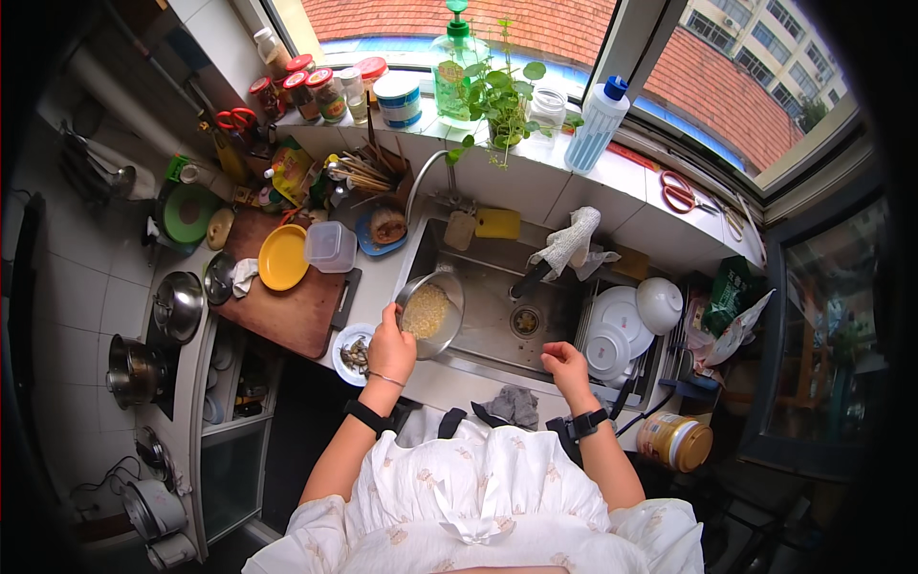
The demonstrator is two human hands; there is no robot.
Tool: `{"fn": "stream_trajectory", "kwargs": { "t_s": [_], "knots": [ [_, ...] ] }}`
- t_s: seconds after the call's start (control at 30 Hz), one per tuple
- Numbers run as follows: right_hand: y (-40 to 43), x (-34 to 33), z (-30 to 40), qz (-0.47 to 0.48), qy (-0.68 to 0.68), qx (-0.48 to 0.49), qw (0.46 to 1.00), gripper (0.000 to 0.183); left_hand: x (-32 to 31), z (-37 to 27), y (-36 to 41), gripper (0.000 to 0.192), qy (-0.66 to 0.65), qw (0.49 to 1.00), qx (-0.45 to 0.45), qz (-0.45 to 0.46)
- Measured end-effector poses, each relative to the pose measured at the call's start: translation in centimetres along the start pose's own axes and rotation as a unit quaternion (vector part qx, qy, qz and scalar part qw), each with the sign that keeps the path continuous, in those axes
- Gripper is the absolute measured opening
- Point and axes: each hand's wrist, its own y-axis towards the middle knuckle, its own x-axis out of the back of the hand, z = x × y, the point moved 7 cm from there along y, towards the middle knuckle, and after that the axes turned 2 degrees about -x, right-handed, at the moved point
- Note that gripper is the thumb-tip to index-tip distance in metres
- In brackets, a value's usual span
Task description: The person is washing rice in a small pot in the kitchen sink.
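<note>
My left hand [392, 349] grips the rim of a metal bowl [453, 316] over the left front edge of the sink. Pale yellow grains [424, 311] lie in the bowl, which looks tilted. My right hand [566, 366] hovers at the front rim of the stainless steel sink [480, 287], its fingers curled. No object shows in it, though the inside of the fingers is hidden. Right of the bowl, bits of food sit in the drain strainer [526, 322]. Beside my left wrist stands a white bowl [343, 359] with small dark pieces inside.
White plates and bowls [609, 337] stand in a rack at the right. A cloth-wrapped faucet [566, 244] reaches over the sink. To the left lie a wooden cutting board [287, 316], a yellow plate [282, 257] and a plastic container [330, 246]. A grey cloth [510, 407] lies at the counter's front.
</note>
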Motion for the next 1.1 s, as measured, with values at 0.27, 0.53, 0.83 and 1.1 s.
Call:
{"fn": "stream_trajectory", "kwargs": {
  "t_s": [0.27, 0.53, 0.83, 1.1],
  "knots": [
    [3.3, 2.3, 1.0, -0.023, -0.173, 0.059, 0.983, 0.030, 0.3, -1.1, 0.0, 0.040, 0.003, 0.999, -0.029, -0.020],
    [6.6, 4.8, 8.4, -0.127, -0.342, 0.192, 0.911, 0.053, -0.7, -0.7, 0.2, 0.047, 0.001, 1.000, -0.017, -0.005],
    [9.8, 4.9, 13.8, -0.177, -0.474, 0.226, 0.832, 0.076, -5.2, 2.1, 0.6, 0.048, -0.141, 0.984, 0.071, 0.086],
    [13.6, 5.0, 12.1, -0.144, -0.570, 0.152, 0.795, 0.080, -10.8, 3.3, -0.9, 0.055, -0.392, 0.870, 0.226, 0.196]
  ]
}}
